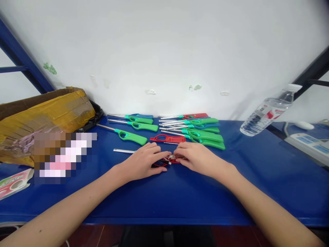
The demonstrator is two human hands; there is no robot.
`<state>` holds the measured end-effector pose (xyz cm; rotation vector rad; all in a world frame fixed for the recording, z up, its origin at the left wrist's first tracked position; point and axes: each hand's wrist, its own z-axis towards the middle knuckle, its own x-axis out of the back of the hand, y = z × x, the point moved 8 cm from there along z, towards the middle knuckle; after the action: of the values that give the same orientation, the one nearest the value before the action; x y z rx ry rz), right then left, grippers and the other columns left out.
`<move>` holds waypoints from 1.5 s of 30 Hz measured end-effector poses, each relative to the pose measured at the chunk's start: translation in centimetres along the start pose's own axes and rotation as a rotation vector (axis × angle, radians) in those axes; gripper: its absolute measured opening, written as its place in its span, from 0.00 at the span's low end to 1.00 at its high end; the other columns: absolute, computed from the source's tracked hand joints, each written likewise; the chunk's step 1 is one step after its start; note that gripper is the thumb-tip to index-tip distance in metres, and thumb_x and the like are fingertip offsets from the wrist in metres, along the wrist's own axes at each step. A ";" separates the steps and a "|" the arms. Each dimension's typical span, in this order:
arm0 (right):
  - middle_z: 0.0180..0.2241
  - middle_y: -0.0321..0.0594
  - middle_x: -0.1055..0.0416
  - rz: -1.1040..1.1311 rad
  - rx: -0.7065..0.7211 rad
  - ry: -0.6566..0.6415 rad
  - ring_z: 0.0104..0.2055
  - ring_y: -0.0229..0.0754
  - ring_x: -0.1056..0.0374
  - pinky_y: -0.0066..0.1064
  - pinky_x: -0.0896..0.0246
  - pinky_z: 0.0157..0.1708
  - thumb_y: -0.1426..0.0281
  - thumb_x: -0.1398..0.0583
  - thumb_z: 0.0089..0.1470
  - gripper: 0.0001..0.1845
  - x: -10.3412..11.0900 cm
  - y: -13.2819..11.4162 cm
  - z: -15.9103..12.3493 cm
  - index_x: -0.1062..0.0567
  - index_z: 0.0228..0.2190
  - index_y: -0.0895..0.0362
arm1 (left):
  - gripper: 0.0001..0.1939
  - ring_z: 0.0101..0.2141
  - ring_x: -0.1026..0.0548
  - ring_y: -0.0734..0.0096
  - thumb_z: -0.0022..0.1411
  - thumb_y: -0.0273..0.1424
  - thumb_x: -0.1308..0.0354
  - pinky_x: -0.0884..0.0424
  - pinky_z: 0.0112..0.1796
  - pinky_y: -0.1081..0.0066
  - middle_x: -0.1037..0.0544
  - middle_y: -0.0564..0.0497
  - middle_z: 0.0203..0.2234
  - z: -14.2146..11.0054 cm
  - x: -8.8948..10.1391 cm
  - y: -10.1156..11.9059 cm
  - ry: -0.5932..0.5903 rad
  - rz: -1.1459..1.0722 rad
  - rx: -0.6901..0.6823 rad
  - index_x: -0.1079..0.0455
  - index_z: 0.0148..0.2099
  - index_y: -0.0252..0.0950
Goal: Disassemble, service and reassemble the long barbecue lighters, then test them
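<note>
Both my hands work over an opened red lighter shell (176,160) lying on the blue table (164,199). My left hand (146,161) is closed around its left part, with thumb and fingers beside a small black and white piece (168,162). A metal tube (123,151) sticks out to the left from under that hand. My right hand (196,156) pinches the right part of the shell, where inner pieces show between the fingers. Just behind lies a loose red shell half (168,138). What lies under the palms is hidden.
Several long-necked lighters lie behind, like a green one (132,137) at left and another green one (205,135) at right. A taped cardboard box (46,113) stands left. A water bottle (268,111) and a power strip (308,145) are on the right. A wall (164,51) closes the back.
</note>
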<state>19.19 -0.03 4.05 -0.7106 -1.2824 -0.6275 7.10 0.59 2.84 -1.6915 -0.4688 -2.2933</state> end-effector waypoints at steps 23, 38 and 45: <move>0.37 0.43 0.24 -0.071 -0.059 0.172 0.40 0.46 0.29 0.36 0.38 0.40 0.70 0.43 0.62 0.10 -0.5 1.9 0.9 0.21 0.37 0.56 | 0.18 0.41 0.29 0.58 0.65 0.37 0.42 0.30 0.44 0.59 0.26 0.44 0.40 0.3 -0.2 -2.5 0.187 0.060 0.216 0.32 0.54 0.33; 0.35 0.44 0.25 -0.062 -0.052 0.192 0.39 0.45 0.31 0.39 0.41 0.42 0.70 0.44 0.62 0.11 0.2 1.7 0.8 0.21 0.35 0.58 | 0.34 0.64 0.44 0.57 0.68 0.18 0.64 0.38 0.60 0.51 0.46 0.37 0.66 -0.7 1.2 -3.5 0.217 -0.073 0.173 0.71 0.72 0.36; 0.36 0.44 0.26 -0.033 -0.114 0.192 0.40 0.46 0.32 0.39 0.40 0.42 0.67 0.44 0.61 0.10 0.0 1.8 0.8 0.24 0.35 0.57 | 0.32 0.66 0.46 0.57 0.71 0.23 0.62 0.38 0.60 0.54 0.49 0.34 0.67 -1.1 0.5 -4.1 0.133 -0.030 0.165 0.70 0.72 0.32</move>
<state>20.11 1.71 3.96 -0.7060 -1.0893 -0.7812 4.37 3.91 2.58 -1.4538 -0.6395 -2.2997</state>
